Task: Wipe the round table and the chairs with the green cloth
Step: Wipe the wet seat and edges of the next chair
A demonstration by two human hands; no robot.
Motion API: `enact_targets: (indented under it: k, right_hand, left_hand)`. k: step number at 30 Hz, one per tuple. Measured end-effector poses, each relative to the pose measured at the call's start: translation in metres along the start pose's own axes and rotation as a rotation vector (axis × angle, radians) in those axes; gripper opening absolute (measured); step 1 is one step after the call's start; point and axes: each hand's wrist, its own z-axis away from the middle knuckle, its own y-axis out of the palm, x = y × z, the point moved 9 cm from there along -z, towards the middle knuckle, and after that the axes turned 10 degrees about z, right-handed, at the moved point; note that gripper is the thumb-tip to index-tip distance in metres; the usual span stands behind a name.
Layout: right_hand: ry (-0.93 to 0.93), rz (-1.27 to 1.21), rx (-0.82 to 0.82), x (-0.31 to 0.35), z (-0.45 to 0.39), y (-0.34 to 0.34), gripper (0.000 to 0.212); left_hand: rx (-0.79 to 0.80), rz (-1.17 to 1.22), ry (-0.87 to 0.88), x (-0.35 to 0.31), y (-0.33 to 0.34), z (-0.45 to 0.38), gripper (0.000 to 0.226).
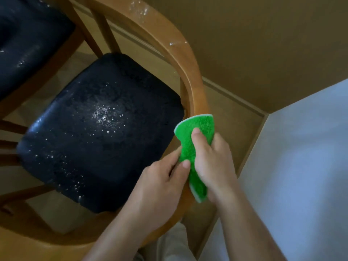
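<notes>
The green cloth (pixel 195 132) is wrapped over the curved wooden back rail (pixel 180 51) of a chair, near the rail's lower end. My right hand (pixel 214 162) grips the cloth from the right, thumb on top. My left hand (pixel 162 187) pinches the cloth's left edge and rests against the rail. The chair's dark padded seat (pixel 98 132) lies left of my hands and is speckled with white crumbs or powder. White specks also sit on the rail higher up. The round table is not in view.
A second chair with a dark seat (pixel 24 44) stands at the upper left. A beige wall and skirting (pixel 233 95) run behind the chair. A pale wall surface (pixel 305 166) rises at the right. Tan floor shows between the chair legs.
</notes>
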Motion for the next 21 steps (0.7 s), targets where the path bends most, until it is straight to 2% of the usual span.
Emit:
enact_targets:
  k: [4, 8, 10, 13, 16, 18, 21]
  right_hand:
    - [0.102, 0.010, 0.135, 0.017, -0.073, 0.004, 0.036]
    - [-0.020, 0.172, 0.109, 0.048, -0.121, 0.007, 0.045]
    - [-0.074, 0.210, 0.081, 0.052, -0.124, 0.004, 0.040]
    - [-0.102, 0.150, 0.182, 0.045, -0.101, 0.005, 0.036]
    - [-0.141, 0.129, 0.251, 0.027, -0.049, 0.008, 0.062]
    - [-0.182, 0.121, 0.200, 0.023, -0.009, 0.010, 0.070]
    - [-0.215, 0.202, 0.083, 0.021, 0.006, 0.008, 0.069]
  left_hand:
    - [-0.050, -0.187, -0.053, 0.000, 0.001, -0.010, 0.055]
    - [0.038, -0.051, -0.180, 0.012, 0.001, -0.020, 0.066]
    - [0.111, 0.043, -0.226, 0.015, 0.001, -0.019, 0.071]
    - [0.196, 0.128, -0.245, 0.014, 0.001, -0.019, 0.060]
    - [0.222, 0.124, -0.177, 0.011, -0.001, -0.021, 0.043]
    - [0.224, 0.079, -0.106, 0.005, -0.005, -0.021, 0.030]
    - [0.243, 0.037, -0.095, 0.007, -0.011, -0.024, 0.027]
